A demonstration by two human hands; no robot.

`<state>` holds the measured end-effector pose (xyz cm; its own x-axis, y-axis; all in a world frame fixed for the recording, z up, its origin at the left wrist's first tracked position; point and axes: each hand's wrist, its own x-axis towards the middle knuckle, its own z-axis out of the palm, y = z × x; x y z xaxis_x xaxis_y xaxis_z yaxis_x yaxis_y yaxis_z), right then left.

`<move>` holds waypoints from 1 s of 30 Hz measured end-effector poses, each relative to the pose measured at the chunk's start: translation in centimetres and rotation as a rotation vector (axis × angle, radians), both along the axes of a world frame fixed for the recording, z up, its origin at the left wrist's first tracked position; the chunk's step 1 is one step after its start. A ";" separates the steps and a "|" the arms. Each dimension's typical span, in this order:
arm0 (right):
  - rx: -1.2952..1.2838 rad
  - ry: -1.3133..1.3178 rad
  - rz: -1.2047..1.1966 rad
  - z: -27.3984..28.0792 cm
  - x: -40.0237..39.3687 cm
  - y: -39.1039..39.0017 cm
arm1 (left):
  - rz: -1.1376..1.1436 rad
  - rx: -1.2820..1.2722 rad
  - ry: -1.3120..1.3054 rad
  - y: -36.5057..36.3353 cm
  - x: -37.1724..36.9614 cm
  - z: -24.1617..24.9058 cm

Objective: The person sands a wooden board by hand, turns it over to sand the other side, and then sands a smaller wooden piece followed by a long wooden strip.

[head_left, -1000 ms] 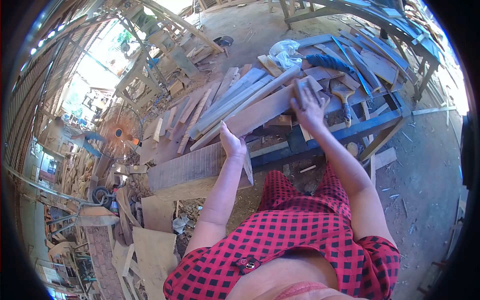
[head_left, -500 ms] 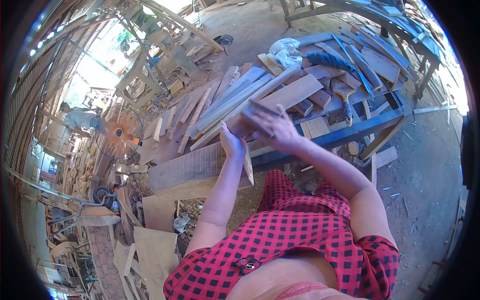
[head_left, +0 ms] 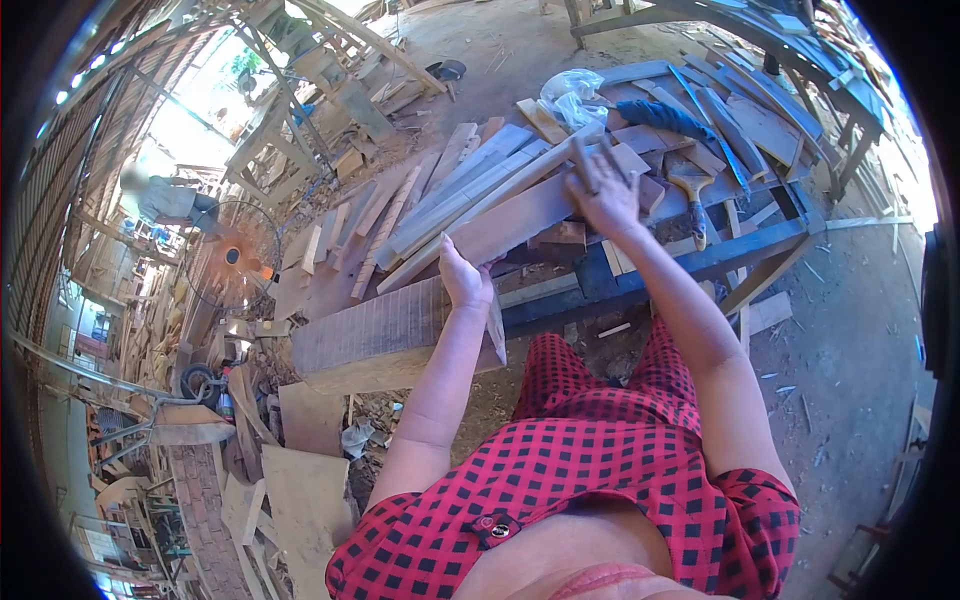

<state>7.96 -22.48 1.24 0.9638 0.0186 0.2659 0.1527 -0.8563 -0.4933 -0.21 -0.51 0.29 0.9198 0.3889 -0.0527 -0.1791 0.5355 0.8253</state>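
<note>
A long brown board (head_left: 515, 218) lies slanting across the pile, its near end in my left hand (head_left: 466, 275), whose fingers wrap round its end and edge. Near the board's far end is my right hand (head_left: 606, 196), pressed on a flat dark block (head_left: 590, 160) that rests on the board's face. The block is partly hidden by the fingers and a little blurred. Below my left hand a thick timber beam (head_left: 375, 335) with a ridged top lies at the near side of the pile.
Loose boards (head_left: 480, 180) fill the low bench (head_left: 660, 278). On them are a plastic bag (head_left: 572, 98), a dark blue cloth (head_left: 665, 120), a brush (head_left: 692, 205) and a blue strip (head_left: 712, 130). A fan (head_left: 233, 257) and another person (head_left: 165, 203) are at the left.
My right hand has slid the block away along the board, from near my left hand to the far end. My left hand has stayed at the near end.
</note>
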 end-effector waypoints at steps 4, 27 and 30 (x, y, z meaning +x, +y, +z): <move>-0.066 -0.368 0.377 0.9 -4.7 5.9 | -0.094 0.026 -0.055 0.4 -0.1 -0.2; 0.127 -0.368 -0.118 -7.3 -3.9 -9.1 | -0.118 0.097 -0.017 0.1 -0.8 1.1; 0.105 -0.377 -0.134 -7.3 -5.2 -9.0 | -0.188 0.142 0.052 0.9 -0.8 1.5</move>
